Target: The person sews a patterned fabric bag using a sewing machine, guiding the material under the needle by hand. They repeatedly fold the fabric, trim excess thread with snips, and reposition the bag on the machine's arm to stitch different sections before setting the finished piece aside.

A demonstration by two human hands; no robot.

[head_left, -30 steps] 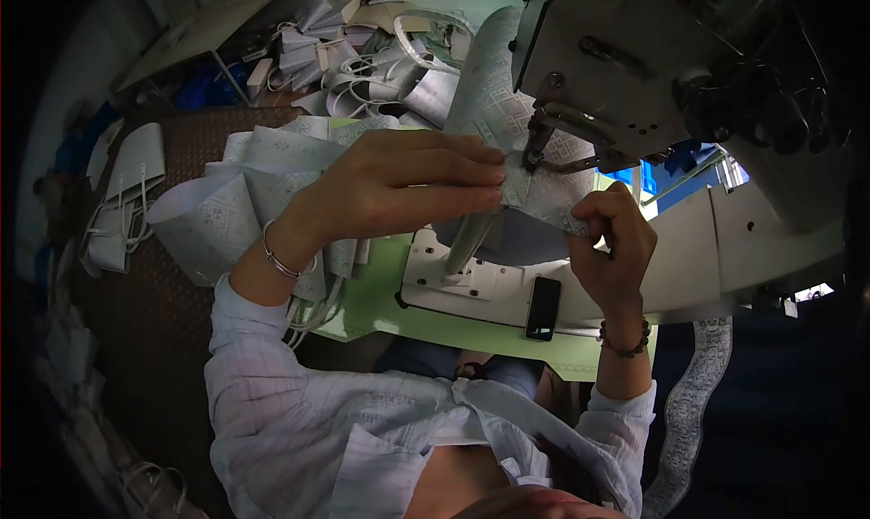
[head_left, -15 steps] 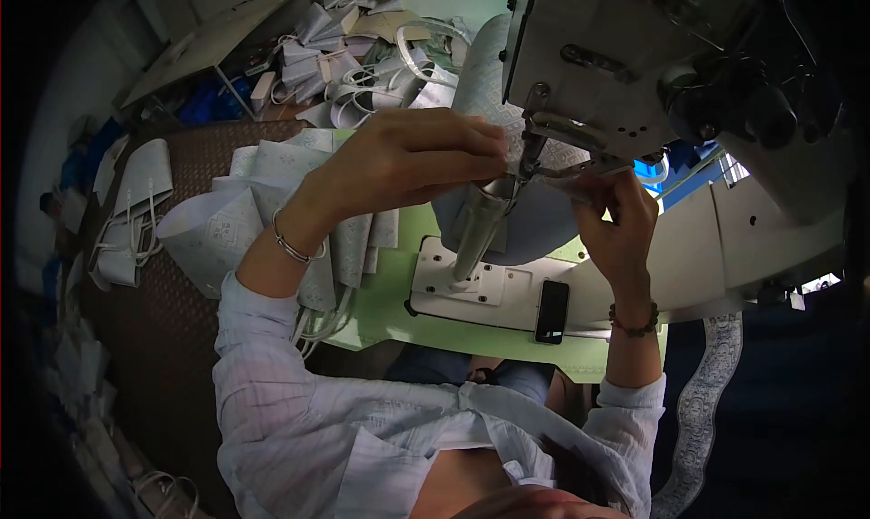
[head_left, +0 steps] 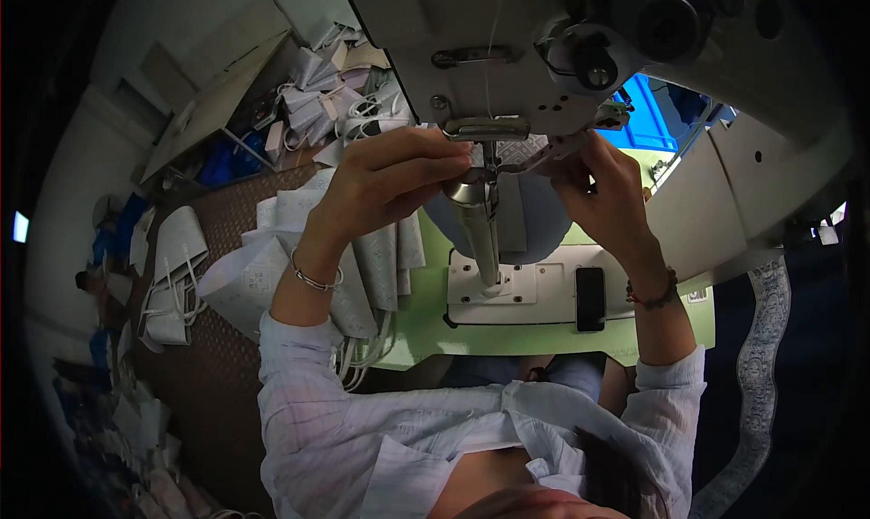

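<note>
The patterned piece [head_left: 518,148] is at the needle area of your sewing machine [head_left: 453,21], at the top of the upright metal post [head_left: 478,234]. Its pale, rounded lower part [head_left: 542,218] shows behind and to the right of the post. A thin thread [head_left: 492,62] runs down the front of the machine towards the presser foot [head_left: 491,161].

Your left hand [head_left: 390,175] comes in from the left, its fingers close together and their tips just beside the presser foot; you can't tell from this view whether they grip the piece. Your right hand [head_left: 603,193] is on the right side of the needle area, fingers curled, the tips partly hidden behind machine parts, so their grip can't be told either.

Below the post is the pale base plate [head_left: 555,311] on your green worktop [head_left: 435,345], with a black phone [head_left: 590,299] lying on its right part. To the left of your work is a stack of pale patterned pieces [head_left: 258,274], white cords [head_left: 372,349] hanging on its near side. Farther left, a folded piece with cords [head_left: 175,274] lies on a brown woven surface [head_left: 227,342]. A jumbled pile [head_left: 331,98] sits at the far left, a blue crate [head_left: 648,116] at the far right, and a patterned strip [head_left: 757,374] hangs at the near right.
</note>
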